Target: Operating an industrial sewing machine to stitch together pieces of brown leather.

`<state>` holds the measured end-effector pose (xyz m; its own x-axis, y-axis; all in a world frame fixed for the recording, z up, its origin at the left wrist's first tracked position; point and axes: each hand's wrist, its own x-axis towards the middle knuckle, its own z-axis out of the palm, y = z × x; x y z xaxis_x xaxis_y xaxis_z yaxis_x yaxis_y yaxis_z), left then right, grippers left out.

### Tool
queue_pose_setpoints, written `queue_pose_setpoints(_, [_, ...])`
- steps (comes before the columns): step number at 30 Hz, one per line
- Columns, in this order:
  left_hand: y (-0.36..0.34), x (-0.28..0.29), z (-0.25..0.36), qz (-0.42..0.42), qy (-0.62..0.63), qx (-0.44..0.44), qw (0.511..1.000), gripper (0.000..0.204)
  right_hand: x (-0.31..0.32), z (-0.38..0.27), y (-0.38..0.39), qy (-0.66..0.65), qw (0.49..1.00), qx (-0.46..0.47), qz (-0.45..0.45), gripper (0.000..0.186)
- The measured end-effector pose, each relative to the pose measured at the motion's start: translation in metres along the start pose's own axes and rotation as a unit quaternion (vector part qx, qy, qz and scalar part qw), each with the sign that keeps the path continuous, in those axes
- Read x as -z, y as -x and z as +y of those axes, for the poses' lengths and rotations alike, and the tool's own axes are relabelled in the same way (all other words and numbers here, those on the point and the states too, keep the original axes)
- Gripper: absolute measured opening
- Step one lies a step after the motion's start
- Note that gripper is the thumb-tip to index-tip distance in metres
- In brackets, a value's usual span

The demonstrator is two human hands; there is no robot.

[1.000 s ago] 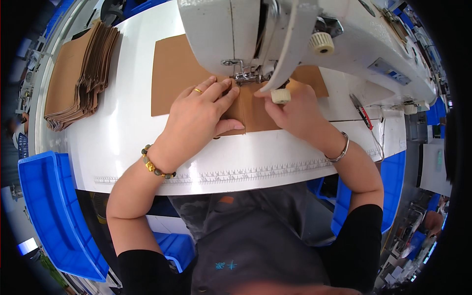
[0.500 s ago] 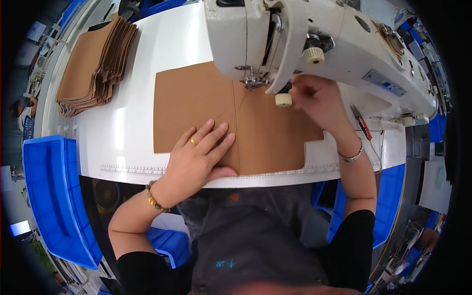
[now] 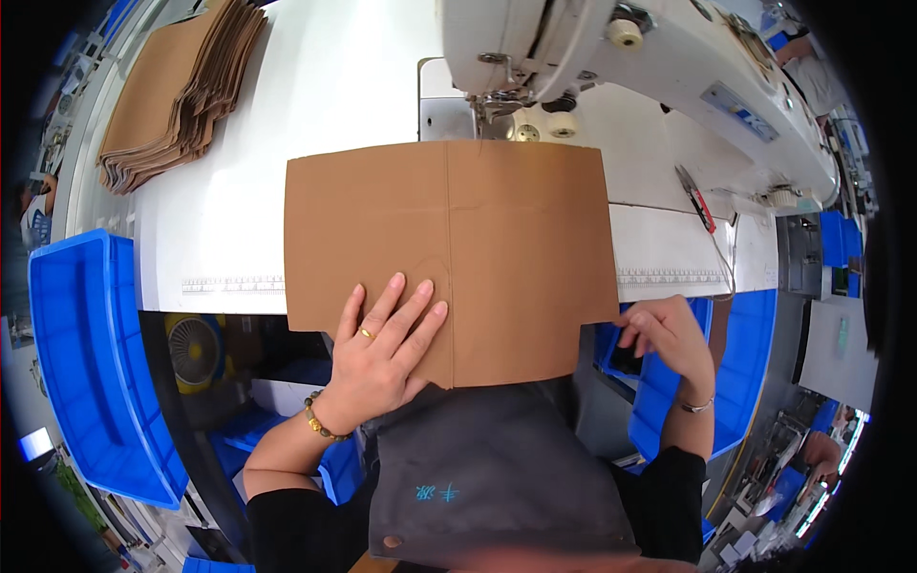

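A brown panel [image 3: 523, 258] of sheet material, leather-like, has a seam running down its middle and stepped lower corners. Its lower part overhangs the table's front edge. My left hand [image 3: 377, 358] lies on the panel left of the seam, fingers stretched out and slightly spread. Just past the panel's lower right corner hovers my right hand [image 3: 671, 336], its fingers loosely bent and a little apart, with nothing visible in them. Behind the panel's far edge stands the white sewing machine [image 3: 592, 67]; its needle and presser foot [image 3: 492, 105] sit just beyond that edge.
At the far left lies a stack of folded brown pieces [image 3: 172, 95]. Red-handled snips [image 3: 702, 205] rest on the white table [image 3: 220, 229] to the right. Blue bins [image 3: 95, 372] stand at both sides below table height. A fan [image 3: 194, 351] is under the table.
The panel has come out from under the machine head toward me, my left hand moving with it. My right hand has left the machine's presser area and dropped to the panel's lower right corner.
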<state>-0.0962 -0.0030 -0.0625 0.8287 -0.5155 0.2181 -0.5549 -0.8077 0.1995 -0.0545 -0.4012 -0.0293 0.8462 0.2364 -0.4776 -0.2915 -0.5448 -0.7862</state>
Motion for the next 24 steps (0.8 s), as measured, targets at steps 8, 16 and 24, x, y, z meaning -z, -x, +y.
queue_pose_setpoints(8, [0.019,-0.007,0.024,-0.016,0.107,-0.139,0.984,0.068,-0.022,-0.005,0.029,-0.134,0.969,0.101,0.182,0.019])
queue_pose_setpoints(16, [-0.009,-0.006,-0.039,0.093,0.008,-0.042,0.995,0.073,0.109,-0.02,0.255,0.014,0.739,0.189,0.646,0.028])
queue_pose_setpoints(24, [-0.051,-0.005,-0.088,0.21,0.004,0.046,0.977,0.039,0.132,-0.03,0.326,0.319,0.666,-0.096,0.667,0.034])
